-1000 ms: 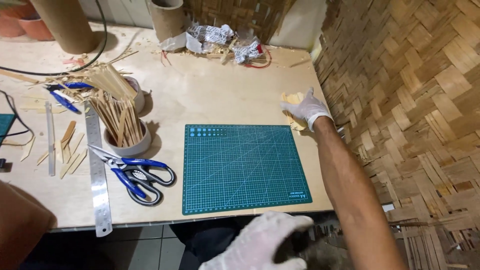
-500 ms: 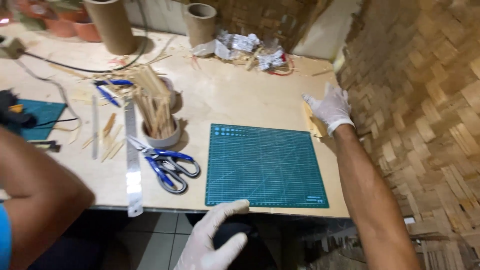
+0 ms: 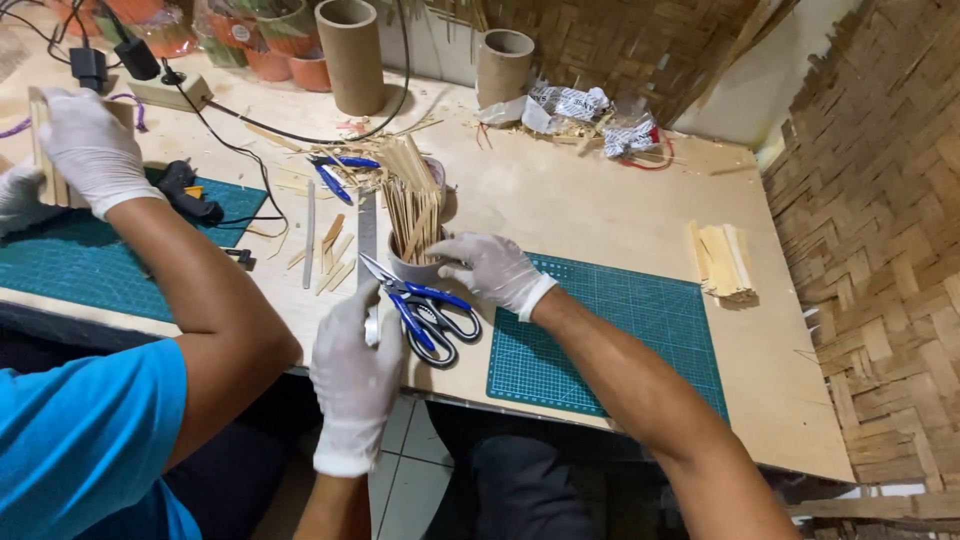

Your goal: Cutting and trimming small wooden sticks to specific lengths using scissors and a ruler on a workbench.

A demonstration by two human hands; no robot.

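Observation:
My right hand (image 3: 492, 272), in a white glove, wraps its fingers around a small grey cup (image 3: 412, 268) packed with upright wooden sticks (image 3: 408, 205). My gloved left hand (image 3: 355, 370) reaches over the table's front edge. Its fingers close on the near end of a metal ruler (image 3: 367, 235). Blue-handled scissors (image 3: 425, 310) lie between my two hands, at the left edge of a green cutting mat (image 3: 620, 340).
A flat bundle of wooden sticks (image 3: 722, 262) lies right of the mat. On the left a person in a blue shirt holds sticks in a gloved hand (image 3: 88, 148) over a second green mat (image 3: 70, 265). Cardboard tubes (image 3: 350, 55), cables and pliers (image 3: 330, 175) sit further back.
My right hand left the stick bundle at the right and moved left onto the cup. My left hand rose from below the table edge to the ruler's end.

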